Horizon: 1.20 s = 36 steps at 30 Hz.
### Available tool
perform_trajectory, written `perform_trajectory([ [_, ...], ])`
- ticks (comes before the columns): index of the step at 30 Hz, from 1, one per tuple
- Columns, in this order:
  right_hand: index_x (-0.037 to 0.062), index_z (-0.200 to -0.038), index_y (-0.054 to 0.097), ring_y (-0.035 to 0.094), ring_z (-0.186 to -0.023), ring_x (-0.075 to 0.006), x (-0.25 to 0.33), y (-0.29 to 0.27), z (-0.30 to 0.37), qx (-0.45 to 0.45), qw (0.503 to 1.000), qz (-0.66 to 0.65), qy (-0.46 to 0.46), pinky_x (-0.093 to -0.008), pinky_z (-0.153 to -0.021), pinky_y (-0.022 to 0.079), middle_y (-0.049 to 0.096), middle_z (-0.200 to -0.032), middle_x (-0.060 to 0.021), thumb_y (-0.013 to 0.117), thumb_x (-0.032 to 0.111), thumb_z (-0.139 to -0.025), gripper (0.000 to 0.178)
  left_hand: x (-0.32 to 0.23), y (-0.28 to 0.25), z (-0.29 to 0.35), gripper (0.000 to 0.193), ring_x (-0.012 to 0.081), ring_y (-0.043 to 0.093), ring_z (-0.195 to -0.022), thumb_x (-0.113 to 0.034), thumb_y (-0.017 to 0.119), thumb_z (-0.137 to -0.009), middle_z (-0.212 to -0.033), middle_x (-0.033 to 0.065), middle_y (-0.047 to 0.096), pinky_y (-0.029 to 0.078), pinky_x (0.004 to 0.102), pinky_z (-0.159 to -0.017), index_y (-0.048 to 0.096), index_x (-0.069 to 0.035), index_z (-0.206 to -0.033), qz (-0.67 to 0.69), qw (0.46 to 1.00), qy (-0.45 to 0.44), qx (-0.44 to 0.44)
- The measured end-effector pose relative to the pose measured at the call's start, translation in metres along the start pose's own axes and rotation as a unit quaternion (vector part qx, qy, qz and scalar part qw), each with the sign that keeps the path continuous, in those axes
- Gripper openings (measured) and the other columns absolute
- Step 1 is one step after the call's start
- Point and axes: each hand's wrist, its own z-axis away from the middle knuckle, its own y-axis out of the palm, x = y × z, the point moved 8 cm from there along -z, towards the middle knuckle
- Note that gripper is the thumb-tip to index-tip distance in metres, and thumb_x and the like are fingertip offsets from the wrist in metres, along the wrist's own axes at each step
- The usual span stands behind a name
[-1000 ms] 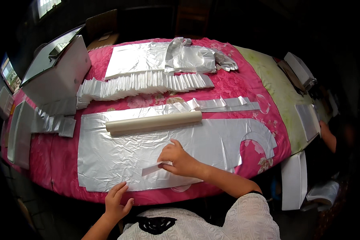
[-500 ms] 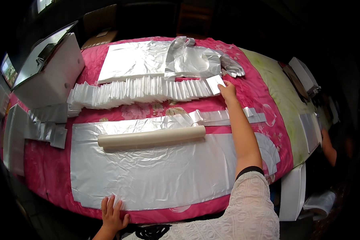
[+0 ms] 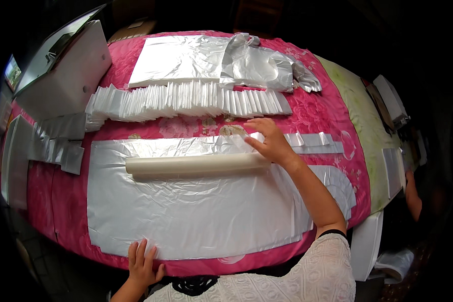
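Observation:
My left hand (image 3: 143, 266) rests open, fingers spread, on the near edge of a large stack of silvery-white plastic bags (image 3: 186, 216). A cream-coloured tube (image 3: 196, 164) lies across the far part of this stack. Over the tube's right end hovers my right hand (image 3: 272, 142), open, with its thumb and fingers apart and nothing visible between them. Beyond it, a long row of small folded white packets (image 3: 186, 99) leans side by side. Behind the row lies another pile of silvery bags (image 3: 181, 59), crumpled at its right end.
A pink flowered cloth (image 3: 317, 108) covers the table, with a pale green cloth (image 3: 340, 90) to its right. White boxes (image 3: 73, 75) stand at the left, near more folded packets (image 3: 71, 160). Another person's arm (image 3: 412, 196) shows at the far right.
My right hand has let go of a folded packet at the row's right end and come back toward the tube. My left hand stays on the stack's near edge. The view has shifted slightly.

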Motion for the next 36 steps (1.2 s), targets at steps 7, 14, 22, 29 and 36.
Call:
perform_trajectory([
  [7, 0.0046, -0.124, 0.051, 0.053, -0.096, -0.0296, 0.063, 0.028, 0.09, 0.143, 0.984, 0.095, 0.056, -0.0386, -0.082, 0.045, 0.057, -0.102, -0.0131, 0.067, 0.028, -0.079, 0.053, 0.001, -0.005, -0.007, 0.054, 0.0483, 0.027, -0.127, -0.022, 0.062, -0.072, -0.136, 0.03, 0.033, 0.025, 0.054, -0.103, 0.049, 0.0, -0.119, 0.068, 0.998, 0.001, -0.007],
  [14, -0.0072, -0.12, 0.049, 0.052, -0.099, -0.0315, 0.136, 0.035, 0.189, 0.175, 0.959, 0.037, 0.221, -0.0395, -0.086, 0.043, 0.056, -0.101, -0.0185, 0.055, 0.031, -0.086, 0.051, -0.047, -0.007, -0.07, 0.062, 0.0466, 0.021, -0.131, -0.021, 0.067, -0.071, -0.141, 0.0289, 0.024, 0.022, 0.0521, -0.105, 0.043, -0.001, -0.125, 0.192, 0.98, 0.056, 0.016],
  [22, -0.0027, -0.134, 0.037, 0.027, -0.133, -0.0336, 0.063, 0.028, 0.201, 0.08, 0.989, 0.093, 0.077, -0.0398, -0.109, 0.021, 0.033, -0.141, -0.0197, 0.05, 0.032, -0.089, 0.058, -0.106, 0.046, -0.16, 0.078, 0.0473, 0.012, -0.134, -0.037, 0.061, -0.078, -0.146, 0.0298, 0.008, 0.018, 0.0492, -0.108, 0.029, -0.003, -0.139, 0.219, 0.97, 0.1, 0.028],
  [29, -0.0022, -0.127, 0.046, 0.038, -0.128, -0.0321, -0.12, -0.088, 0.266, -0.073, 0.938, 0.216, 0.261, -0.0372, -0.106, 0.029, 0.043, -0.135, -0.0184, 0.046, 0.023, -0.089, 0.046, -0.147, 0.051, -0.177, 0.072, 0.0459, 0.012, -0.135, -0.04, 0.061, -0.075, -0.145, 0.0305, 0.011, 0.02, 0.0469, -0.108, 0.04, -0.005, -0.134, 0.235, 0.96, 0.137, 0.059],
  [36, -0.0002, -0.108, 0.061, 0.055, -0.108, -0.0294, -0.162, -0.145, 0.314, -0.162, 0.884, 0.259, 0.353, -0.0365, -0.097, 0.039, 0.06, -0.113, -0.0149, 0.05, 0.017, -0.085, 0.031, -0.165, 0.059, -0.187, 0.067, 0.0434, 0.007, -0.137, -0.037, 0.062, -0.074, -0.148, 0.0268, 0.008, 0.022, 0.0465, -0.108, 0.043, -0.004, -0.13, 0.23, 0.959, 0.146, 0.079],
])
